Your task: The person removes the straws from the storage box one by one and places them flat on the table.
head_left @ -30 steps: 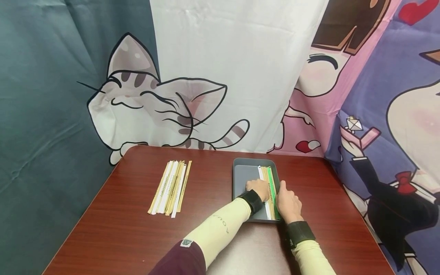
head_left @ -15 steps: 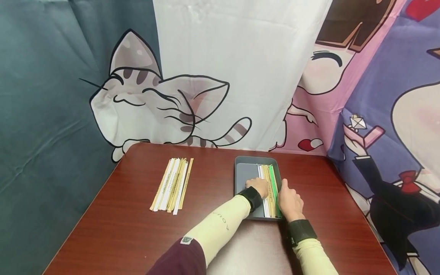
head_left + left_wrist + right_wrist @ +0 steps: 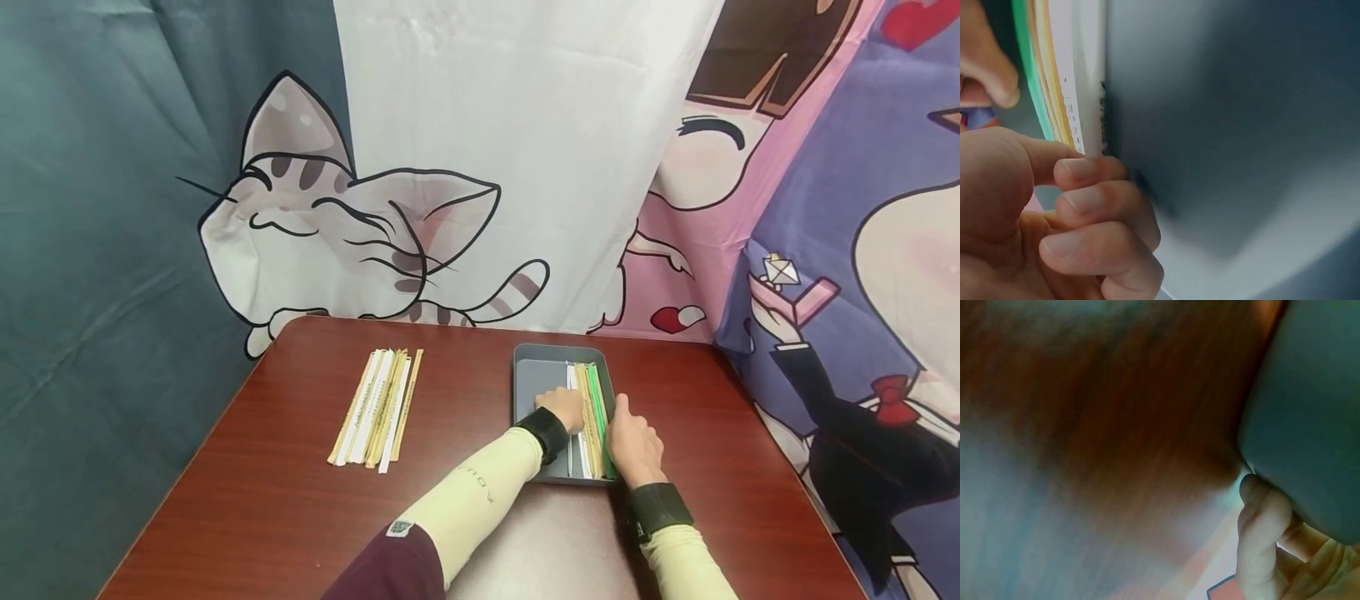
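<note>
A grey tray (image 3: 538, 373) holds a row of long slim wrapped straws along its right side: white, tan and a green one (image 3: 596, 385) nearest the wall. My left hand (image 3: 562, 408) reaches into it; in the left wrist view thumb and index finger of this hand (image 3: 1091, 212) pinch the outermost white wrapped straw (image 3: 1090, 94), the other fingers curled. Outside the tray's right wall is my right hand (image 3: 636, 442). The right wrist view has its fingers (image 3: 1263, 525) curled against the side of the tray (image 3: 1310, 406), gripping it.
Left on the brown table (image 3: 262, 500) lies a loose bundle of white and tan wrapped straws (image 3: 378, 408), roughly parallel. Behind the table hangs a cloth printed with a cartoon cat (image 3: 300, 225). The left forearm crosses the table's front.
The near end of a thin white straw now stands slightly apart, left of the row in the tray. My left hand has shifted only slightly; the right hand keeps its hold.
</note>
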The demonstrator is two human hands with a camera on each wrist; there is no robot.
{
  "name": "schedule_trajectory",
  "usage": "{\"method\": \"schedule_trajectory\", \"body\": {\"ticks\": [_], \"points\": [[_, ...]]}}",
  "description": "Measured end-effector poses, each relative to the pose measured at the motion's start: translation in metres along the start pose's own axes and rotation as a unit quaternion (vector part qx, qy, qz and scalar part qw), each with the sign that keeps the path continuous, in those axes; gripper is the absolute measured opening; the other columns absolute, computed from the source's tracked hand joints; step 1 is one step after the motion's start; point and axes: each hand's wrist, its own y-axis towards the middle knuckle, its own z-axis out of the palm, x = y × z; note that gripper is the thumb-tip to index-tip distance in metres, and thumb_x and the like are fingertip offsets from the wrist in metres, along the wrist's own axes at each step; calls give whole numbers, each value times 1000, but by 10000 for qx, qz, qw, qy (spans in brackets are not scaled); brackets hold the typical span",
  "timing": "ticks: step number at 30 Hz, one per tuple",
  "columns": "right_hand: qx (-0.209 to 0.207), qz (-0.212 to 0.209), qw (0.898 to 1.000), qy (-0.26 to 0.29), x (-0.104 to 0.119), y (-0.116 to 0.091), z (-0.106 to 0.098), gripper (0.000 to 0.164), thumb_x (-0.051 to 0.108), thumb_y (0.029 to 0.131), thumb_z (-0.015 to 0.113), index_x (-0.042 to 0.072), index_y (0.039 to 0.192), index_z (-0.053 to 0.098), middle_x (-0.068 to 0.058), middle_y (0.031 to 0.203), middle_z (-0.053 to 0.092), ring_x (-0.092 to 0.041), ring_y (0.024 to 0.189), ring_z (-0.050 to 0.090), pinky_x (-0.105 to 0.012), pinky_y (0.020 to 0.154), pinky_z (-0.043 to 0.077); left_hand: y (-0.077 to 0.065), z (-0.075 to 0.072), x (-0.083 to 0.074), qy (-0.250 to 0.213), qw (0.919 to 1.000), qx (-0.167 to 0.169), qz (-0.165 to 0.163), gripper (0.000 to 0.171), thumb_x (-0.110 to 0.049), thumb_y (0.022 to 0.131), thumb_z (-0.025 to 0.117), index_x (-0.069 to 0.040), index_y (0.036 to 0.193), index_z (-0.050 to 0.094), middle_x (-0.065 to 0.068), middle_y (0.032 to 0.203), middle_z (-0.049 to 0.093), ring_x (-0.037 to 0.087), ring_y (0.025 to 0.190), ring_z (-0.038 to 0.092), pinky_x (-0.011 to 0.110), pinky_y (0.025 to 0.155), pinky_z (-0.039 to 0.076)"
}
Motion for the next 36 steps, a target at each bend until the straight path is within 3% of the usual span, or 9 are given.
{"method": "schedule_trajectory", "body": {"ticks": [8,14,18,21,28,36], "points": [[-57,-22,10000,32,-4,-4,2,17,12,101,47,8,116,39,-19,75,58,-37,63,59,-50,53,43,-1,-13,21,-527,9978,-392,-3,11,-23,96,66,-15,99,72,4,95,73,19,72,63,40,64,52],[-4,22,10000,61,-7,-7,6,18,11,100,46,8,116,38,-20,76,59,-37,64,60,-50,53,44,-4,-27,33,-736,9945,-727,187,22,-25,98,61,-14,79,64,4,83,67,18,65,58,38,58,48],[31,42,9999,89,-7,-9,7,18,11,100,47,7,116,38,-20,75,58,-37,63,59,-50,54,44,-8,-41,46,-809,9930,-808,299,29,-23,96,58,-15,69,51,3,72,57,18,62,53,38,55,45],[39,6,9999,102,-6,-9,7,18,11,101,46,7,116,38,-20,75,58,-37,64,59,-50,54,44,-11,-54,60,-916,9924,-752,338,29,-21,97,56,-15,70,47,2,70,52,18,62,51,38,57,44],[96,-5,9999,101,-4,-5,4,19,11,101,46,8,117,38,-21,77,58,-38,65,60,-52,56,44,-16,-89,102,-1044,9916,-742,206,20,-22,98,54,-14,80,58,3,78,59,20,67,56,40,63,47],[47,-88,9999,103,-1,-1,-2,17,11,101,46,7,116,38,-22,77,58,-38,65,59,-52,56,44,-24,-113,150,-1042,9907,-863,119,21,-24,98,53,-13,81,59,5,83,62,23,75,60,43,69,50]]}}
